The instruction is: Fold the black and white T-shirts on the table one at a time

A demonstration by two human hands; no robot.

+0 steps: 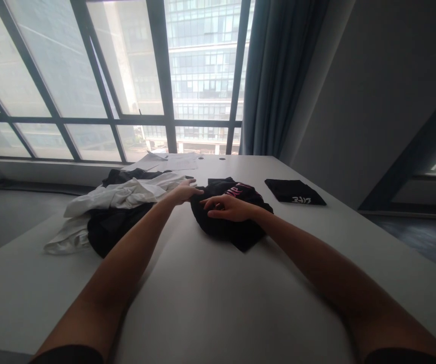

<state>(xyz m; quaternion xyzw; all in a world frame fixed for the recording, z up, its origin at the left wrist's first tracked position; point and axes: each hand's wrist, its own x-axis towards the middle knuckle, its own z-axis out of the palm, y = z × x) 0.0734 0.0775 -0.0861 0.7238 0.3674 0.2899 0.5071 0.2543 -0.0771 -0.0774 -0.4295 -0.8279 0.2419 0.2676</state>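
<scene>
A crumpled black garment (218,227) with pink lettering, which looks like a T-shirt, lies bunched on the white table in front of me. My left hand (184,192) is closed on its left edge, thumb on top. Over the middle of the same black garment lies my right hand (230,208), fingers a little bent and apart, with a gap between thumb and forefinger. It touches the cloth without visibly gripping it. The underside of the garment and some fingertips are hidden.
To the left, white clothing (115,198) and black clothing (117,227) form a loose pile. A folded black garment (289,189) with white lettering lies at the right. Papers (178,161) rest at the table's far end, before windows (202,65) and a curtain (274,76).
</scene>
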